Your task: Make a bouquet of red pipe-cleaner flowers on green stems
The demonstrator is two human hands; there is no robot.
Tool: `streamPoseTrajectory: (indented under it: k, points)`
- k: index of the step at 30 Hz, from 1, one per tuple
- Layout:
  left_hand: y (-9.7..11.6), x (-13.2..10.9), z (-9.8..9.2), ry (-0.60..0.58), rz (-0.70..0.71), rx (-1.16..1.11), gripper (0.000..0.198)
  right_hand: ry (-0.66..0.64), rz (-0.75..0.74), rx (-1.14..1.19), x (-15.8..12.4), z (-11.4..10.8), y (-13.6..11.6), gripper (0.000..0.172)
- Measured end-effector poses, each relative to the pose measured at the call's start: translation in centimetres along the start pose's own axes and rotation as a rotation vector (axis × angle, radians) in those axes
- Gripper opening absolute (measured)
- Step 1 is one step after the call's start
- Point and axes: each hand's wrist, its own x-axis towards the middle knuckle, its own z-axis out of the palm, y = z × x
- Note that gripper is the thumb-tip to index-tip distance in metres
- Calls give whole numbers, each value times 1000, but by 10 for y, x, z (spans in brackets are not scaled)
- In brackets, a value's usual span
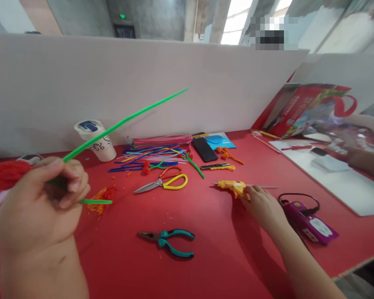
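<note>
My left hand, raised at the left, is closed around a green pipe cleaner. One long end slants up to the right and a short end pokes out below the fingers. A red fuzzy bundle shows behind that hand; whether the hand holds it too is hidden. On the right, my right hand grips the handle of a yellow hot glue gun, its nozzle facing left and a clear glue stick out of its back. Between the hands lie yellow-and-red-handled scissors and teal-handled pliers.
Colored pipe cleaners are heaped at the back, near a paper cup and a phone. Orange scraps lie left. A purple power box with a cable sits right. Another person's arm reaches over a white board.
</note>
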Motion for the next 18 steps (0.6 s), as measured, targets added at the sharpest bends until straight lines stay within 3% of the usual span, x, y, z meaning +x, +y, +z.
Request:
streamPoseTrajectory:
  k: [3,6,8,11,14,18]
  points:
    - [1,-3,11,52,-10,26,18,-23,-157,140,14,-22,-41,16]
    - [1,-1,10,92,14,40,18,-50,-408,258,34,-36,-106,21]
    - [1,2,5,153,58,44,17,-53,-546,242,54,-36,-150,25]
    - [5,6,-6,244,142,36,18,-56,-596,218,89,-23,-203,26]
    - [11,9,-15,270,167,17,20,-41,-627,180,117,-5,-236,25]
    - [17,11,-23,271,186,11,20,-32,-684,143,130,10,-256,22]
